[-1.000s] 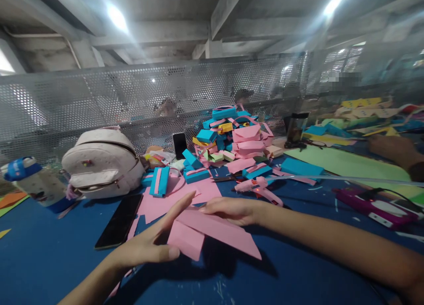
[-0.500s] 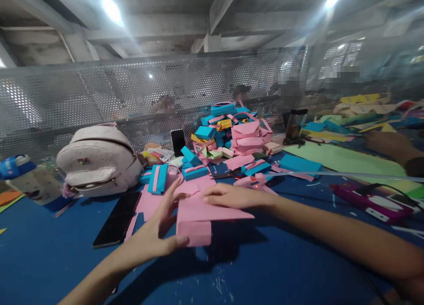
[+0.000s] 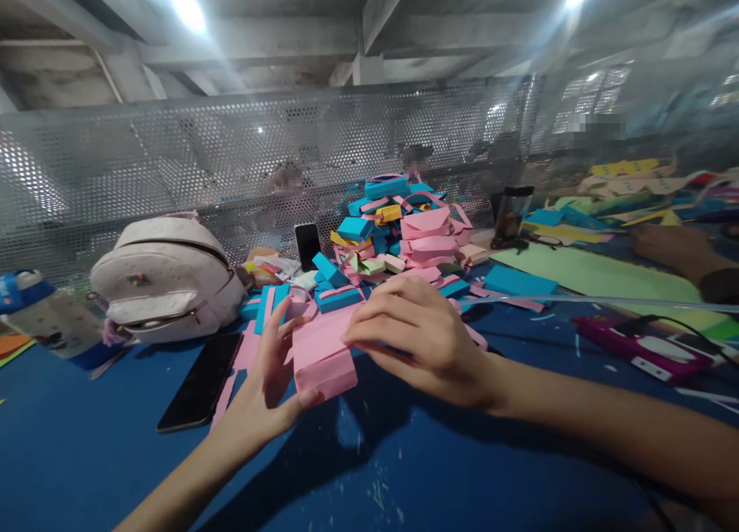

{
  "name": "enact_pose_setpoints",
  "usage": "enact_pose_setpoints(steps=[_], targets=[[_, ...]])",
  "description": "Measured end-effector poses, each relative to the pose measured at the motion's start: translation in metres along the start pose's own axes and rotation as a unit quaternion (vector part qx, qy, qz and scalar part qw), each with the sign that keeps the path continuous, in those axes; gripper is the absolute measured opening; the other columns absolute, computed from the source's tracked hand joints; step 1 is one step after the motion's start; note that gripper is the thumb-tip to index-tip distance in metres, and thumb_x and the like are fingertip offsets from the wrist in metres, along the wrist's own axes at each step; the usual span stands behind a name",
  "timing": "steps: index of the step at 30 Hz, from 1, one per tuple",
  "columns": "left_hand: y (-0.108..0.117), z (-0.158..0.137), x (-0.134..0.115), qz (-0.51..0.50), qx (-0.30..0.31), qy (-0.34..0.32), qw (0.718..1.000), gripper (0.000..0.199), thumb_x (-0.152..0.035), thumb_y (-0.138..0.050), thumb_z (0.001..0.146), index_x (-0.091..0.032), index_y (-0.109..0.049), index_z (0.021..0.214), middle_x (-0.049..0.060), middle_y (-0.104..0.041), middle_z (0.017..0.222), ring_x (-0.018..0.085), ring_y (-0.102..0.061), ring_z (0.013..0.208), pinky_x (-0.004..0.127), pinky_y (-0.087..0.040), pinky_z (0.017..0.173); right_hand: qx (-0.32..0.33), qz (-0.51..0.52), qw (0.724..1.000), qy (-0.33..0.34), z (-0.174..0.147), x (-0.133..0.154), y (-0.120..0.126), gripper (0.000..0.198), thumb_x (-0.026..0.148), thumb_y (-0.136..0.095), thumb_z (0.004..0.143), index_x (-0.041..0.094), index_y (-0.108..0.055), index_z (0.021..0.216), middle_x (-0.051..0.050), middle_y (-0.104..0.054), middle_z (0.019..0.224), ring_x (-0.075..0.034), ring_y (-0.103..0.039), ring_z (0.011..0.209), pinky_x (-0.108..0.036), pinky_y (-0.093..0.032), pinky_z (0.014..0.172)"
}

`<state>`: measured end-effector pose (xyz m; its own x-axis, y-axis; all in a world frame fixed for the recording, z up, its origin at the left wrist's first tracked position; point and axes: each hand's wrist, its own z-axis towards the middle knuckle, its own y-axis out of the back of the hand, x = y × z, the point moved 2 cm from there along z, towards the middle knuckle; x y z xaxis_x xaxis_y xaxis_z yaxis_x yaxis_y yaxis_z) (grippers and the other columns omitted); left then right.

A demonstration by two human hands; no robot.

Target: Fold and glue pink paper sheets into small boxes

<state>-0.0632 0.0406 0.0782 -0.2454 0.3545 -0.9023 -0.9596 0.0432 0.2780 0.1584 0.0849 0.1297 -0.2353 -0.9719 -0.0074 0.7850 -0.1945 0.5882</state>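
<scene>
Above the blue table, a folded pink paper box (image 3: 324, 355) is held between my hands. My left hand (image 3: 269, 382) grips its left side, thumb at the lower front edge and fingers behind. My right hand (image 3: 424, 336) is closed at the box's right edge, fingertips pinching the paper there. Part of the pink glue gun (image 3: 476, 337) shows behind my right wrist; the rest is hidden. Beyond the box lie a blue paper box with a pink strip (image 3: 270, 307) and another blue box (image 3: 338, 299).
A heap of blue and pink paper bags (image 3: 427, 224) stands at the back. To the left are a black phone (image 3: 199, 382), a white backpack (image 3: 167, 278) and a bottle (image 3: 58, 316). At right lie a magenta device (image 3: 647, 351), green sheets (image 3: 606, 278) and another person's hand (image 3: 663, 243).
My right hand has gone from lying flat on the pink paper to pinching its right edge. The pointed flap sticking out to the right no longer shows. The box has tilted.
</scene>
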Motion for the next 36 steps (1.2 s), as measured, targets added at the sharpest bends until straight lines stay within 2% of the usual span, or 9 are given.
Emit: enact_pose_setpoints(steps=[5,11,15,19,24,32,36], targets=[[-0.002,0.000,-0.010,-0.010,0.042,0.019,0.999,0.103,-0.050,-0.072,0.073,-0.033,-0.007,0.151,0.017,-0.029,0.150,0.040,-0.030,0.140,0.055,-0.038,0.106,0.003,0.016,1.000,-0.011,0.001,-0.001,0.000,0.011,0.023,-0.059,0.093,0.019,-0.069,0.092,-0.004,-0.072,0.091,-0.019,-0.059,0.089,-0.036,-0.041,0.079],[-0.001,-0.001,-0.013,0.018,0.024,0.024,0.999,0.103,-0.055,-0.072,0.071,-0.031,-0.011,0.151,0.017,-0.032,0.150,0.042,-0.031,0.138,0.057,-0.037,0.106,-0.010,0.030,0.999,-0.014,0.001,0.000,0.000,0.012,0.024,-0.058,0.093,0.019,-0.069,0.089,-0.004,-0.072,0.088,-0.018,-0.059,0.085,-0.034,-0.040,0.076],[-0.001,0.000,-0.013,0.026,0.023,0.021,0.999,0.105,-0.056,-0.072,0.070,-0.031,-0.010,0.151,0.017,-0.030,0.152,0.042,-0.028,0.140,0.059,-0.031,0.109,-0.010,0.040,0.999,-0.012,0.000,0.001,-0.002,0.011,0.023,-0.059,0.093,0.018,-0.068,0.089,-0.004,-0.072,0.089,-0.018,-0.059,0.084,-0.034,-0.040,0.075],[-0.002,0.000,-0.009,-0.001,0.017,0.005,1.000,0.103,-0.049,-0.072,0.073,-0.031,-0.007,0.150,0.017,-0.028,0.152,0.039,-0.027,0.141,0.057,-0.030,0.111,-0.003,0.050,0.999,-0.021,-0.001,0.001,-0.004,0.014,0.025,-0.056,0.094,0.018,-0.067,0.090,-0.005,-0.071,0.089,-0.018,-0.058,0.085,-0.034,-0.040,0.077],[-0.005,-0.003,-0.005,0.004,-0.004,-0.030,1.000,0.098,-0.041,-0.072,0.076,-0.034,-0.009,0.150,0.013,-0.027,0.153,0.035,-0.026,0.143,0.055,-0.027,0.114,0.038,0.054,0.997,-0.032,-0.002,0.001,-0.006,0.020,0.037,-0.062,0.091,0.020,-0.068,0.100,-0.005,-0.070,0.099,-0.020,-0.056,0.091,-0.035,-0.040,0.080],[-0.009,-0.009,-0.010,0.018,-0.023,-0.053,0.998,0.098,-0.032,-0.074,0.075,-0.039,-0.011,0.149,0.010,-0.022,0.155,0.035,-0.023,0.143,0.055,-0.028,0.114,0.007,0.107,0.993,-0.040,-0.004,0.001,-0.008,0.008,0.027,-0.068,0.088,0.021,-0.071,0.093,-0.002,-0.071,0.090,-0.018,-0.056,0.087,-0.034,-0.039,0.081],[-0.011,-0.009,-0.010,0.016,-0.023,-0.056,0.998,0.094,-0.033,-0.074,0.075,-0.038,-0.014,0.148,0.011,-0.026,0.153,0.035,-0.025,0.142,0.056,-0.030,0.113,0.006,0.116,0.993,-0.036,-0.004,0.001,-0.008,0.007,0.026,-0.067,0.089,0.023,-0.072,0.092,-0.001,-0.072,0.089,-0.017,-0.055,0.082,-0.034,-0.039,0.079]])
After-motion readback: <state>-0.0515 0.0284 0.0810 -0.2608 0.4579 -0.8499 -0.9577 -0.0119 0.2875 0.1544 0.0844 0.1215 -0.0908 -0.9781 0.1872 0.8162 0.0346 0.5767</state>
